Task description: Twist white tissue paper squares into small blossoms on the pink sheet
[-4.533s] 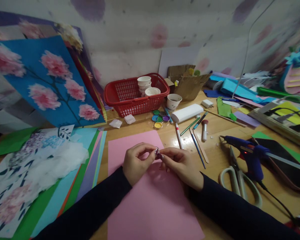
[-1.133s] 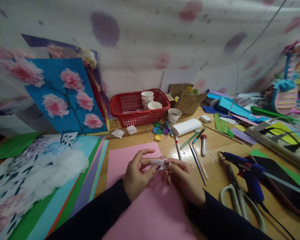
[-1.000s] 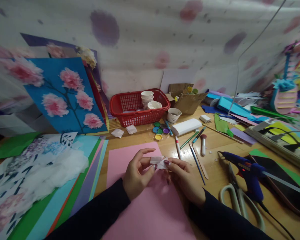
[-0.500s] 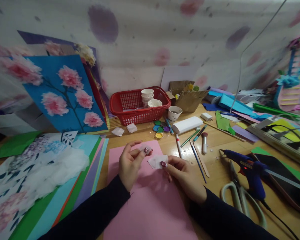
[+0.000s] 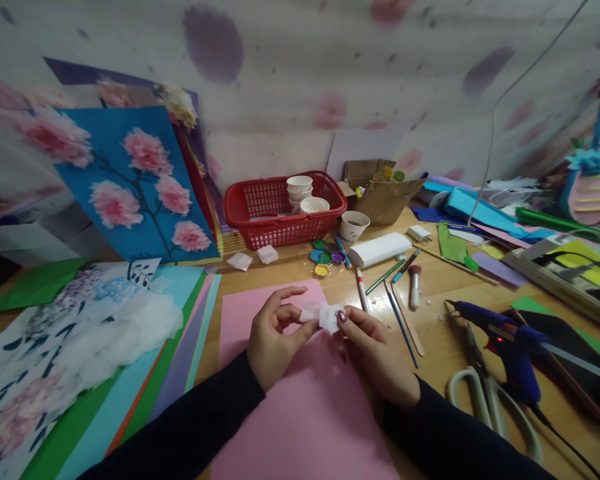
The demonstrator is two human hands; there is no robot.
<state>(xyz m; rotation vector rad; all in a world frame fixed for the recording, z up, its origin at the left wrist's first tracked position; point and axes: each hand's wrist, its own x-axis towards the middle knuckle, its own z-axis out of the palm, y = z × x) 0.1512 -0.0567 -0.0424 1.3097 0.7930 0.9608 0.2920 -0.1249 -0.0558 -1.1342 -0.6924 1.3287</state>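
Above the pink paper sheet (image 5: 300,413), my two hands are close together. My left hand (image 5: 277,337) pinches a small piece of thin white tissue paper (image 5: 310,315) between thumb and fingers, its index finger raised. A second folded white tissue piece (image 5: 330,319) is pinched in my right hand (image 5: 377,350). The two pieces meet or overlap; I cannot tell whether they are joined. Two more white tissue squares (image 5: 267,254) lie on the wooden table in front of the red basket (image 5: 285,230).
On the left lie coloured sheets with white cotton-like tissue (image 5: 125,333); a blue flower picture (image 5: 140,193) stands behind. Paint pots (image 5: 325,257), brushes (image 5: 403,327) and a paper cup (image 5: 354,227) are ahead. Scissors (image 5: 485,393) and a glue gun (image 5: 505,333) lie right.
My hands have come together, bringing the two tissue pieces into contact or overlap. The left index finger has lifted. The whole view has shifted slightly.
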